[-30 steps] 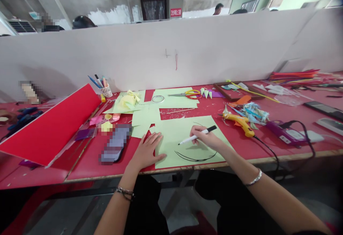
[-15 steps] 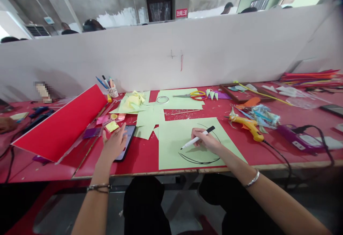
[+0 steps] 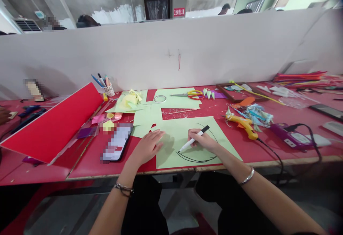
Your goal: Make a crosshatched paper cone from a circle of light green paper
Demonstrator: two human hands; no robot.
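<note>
Now the left hand [image 3: 149,147], loosely spread and empty, is back from the smartphone [image 3: 125,139] beside the green paper [image 3: 175,127] along the worktop [image 3: 92,167]'s front edge, so drawing apparently resumes, the right hand [image 3: 203,140] curled round a marker pen [image 3: 188,143].

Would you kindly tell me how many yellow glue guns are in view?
1: the yellow glue gun with a dark cable lies on the red tabletop, right of the pale-green paper sheet beneath the right hand. Any behind the slanted red board would be hidden.
</note>
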